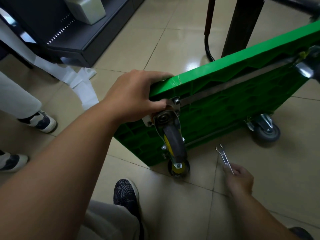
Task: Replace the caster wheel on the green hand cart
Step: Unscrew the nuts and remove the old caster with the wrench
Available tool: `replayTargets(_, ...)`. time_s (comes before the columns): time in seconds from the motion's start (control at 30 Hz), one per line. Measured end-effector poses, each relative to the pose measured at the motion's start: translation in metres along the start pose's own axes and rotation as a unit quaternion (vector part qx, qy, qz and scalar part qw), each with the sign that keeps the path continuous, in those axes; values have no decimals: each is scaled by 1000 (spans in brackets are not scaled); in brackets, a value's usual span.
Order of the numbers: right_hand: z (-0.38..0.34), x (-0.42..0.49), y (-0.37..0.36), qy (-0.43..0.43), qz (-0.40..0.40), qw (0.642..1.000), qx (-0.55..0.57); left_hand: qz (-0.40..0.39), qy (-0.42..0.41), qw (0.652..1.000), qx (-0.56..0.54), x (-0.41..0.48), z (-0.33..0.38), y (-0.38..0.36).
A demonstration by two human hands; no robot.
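"Where's the cart (225, 104)?"

"On the floor (173, 40), tipped onto its long edge, underside facing me. My left hand (133, 97) grips its top near corner, fingers curled over the edge."

"Your right hand (239, 179)?"

"Closed round the handle of one wrench (224, 157), just beside the cart, its open end pointing away from me."

"Wheels?"

"Four: top near caster (173, 141) by my left hand, bottom near caster (178, 168) on the floor, bottom far caster (265, 130), and top far caster (308, 70), half out of view."

"Anything else?"

"Someone's two white shoes (43, 122), well apart at left."
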State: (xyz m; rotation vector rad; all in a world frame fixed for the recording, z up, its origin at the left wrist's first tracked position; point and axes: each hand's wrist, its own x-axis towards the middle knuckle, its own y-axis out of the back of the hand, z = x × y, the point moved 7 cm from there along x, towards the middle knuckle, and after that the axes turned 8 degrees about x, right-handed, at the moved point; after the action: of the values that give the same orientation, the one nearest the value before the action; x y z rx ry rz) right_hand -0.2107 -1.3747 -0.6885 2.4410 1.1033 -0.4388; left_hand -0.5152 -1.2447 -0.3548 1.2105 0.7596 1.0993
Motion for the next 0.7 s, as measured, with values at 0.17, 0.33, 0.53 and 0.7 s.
replayTargets(0.17,48,11,-4,-55,-5,996,-73,-19,3,1000,-13,2,0,-1)
replayTargets(0.33,88,2,-15,-101,3,990,-95,-32,6,999,-13,3,1,-1)
replayTargets(0.53,99,-5,-24,-70,-10,989,-133,-28,2,1000,-13,3,1,-1)
replayTargets(0.7,93,-14,-32,71,-79,963,-249,-28,4,999,-16,3,0,-1)
